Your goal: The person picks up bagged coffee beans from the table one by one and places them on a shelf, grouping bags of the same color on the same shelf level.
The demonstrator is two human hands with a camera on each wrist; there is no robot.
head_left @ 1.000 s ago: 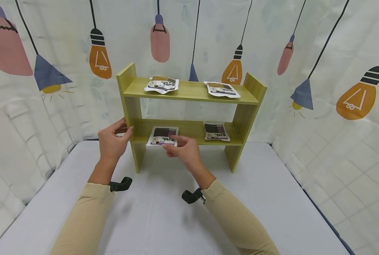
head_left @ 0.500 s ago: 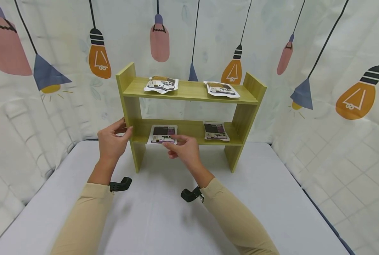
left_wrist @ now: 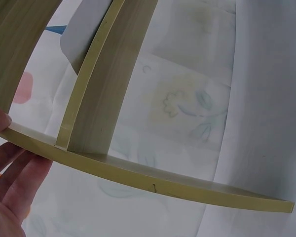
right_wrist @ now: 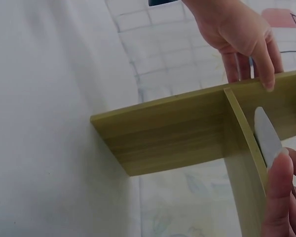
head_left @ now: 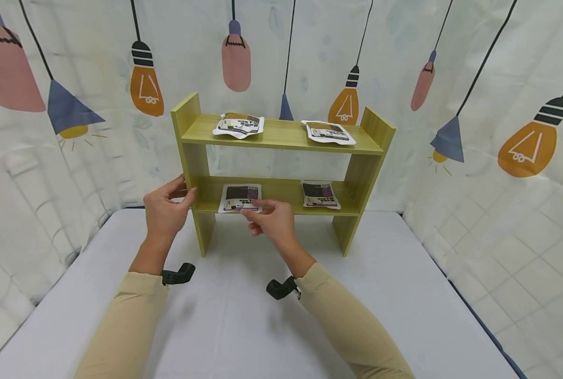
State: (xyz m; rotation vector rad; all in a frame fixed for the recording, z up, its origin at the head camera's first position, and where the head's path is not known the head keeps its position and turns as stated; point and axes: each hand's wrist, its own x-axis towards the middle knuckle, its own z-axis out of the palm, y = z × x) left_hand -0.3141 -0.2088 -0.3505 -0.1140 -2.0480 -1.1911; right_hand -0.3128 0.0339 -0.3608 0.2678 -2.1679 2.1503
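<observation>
A two-tier yellow-green wooden shelf [head_left: 281, 190] stands on the table. My left hand [head_left: 164, 213] holds its left side panel [left_wrist: 153, 185], thumb at the front edge and fingers around the outer face. With thumb and fingers, my right hand [head_left: 278, 222] pinches the front right corner of a flat white pouch [head_left: 240, 197] with a dark printed label. The pouch lies over the left part of the lower board, its near edge at the board's front edge. In the right wrist view, the pouch [right_wrist: 267, 136] shows edge-on, tilted close over the board.
On the lower board's right side lies another dark-labelled pouch [head_left: 319, 195]. Two white pouches rest on the top board, one at the left [head_left: 239, 125] and one at the right [head_left: 328, 132]. A white cloth covers the table [head_left: 243, 316]; a lamp-patterned curtain [head_left: 182, 63] hangs behind.
The pouch in my right hand has moved back and slightly left, farther onto the lower board. My right hand follows it a little; my left hand keeps its hold on the side panel.
</observation>
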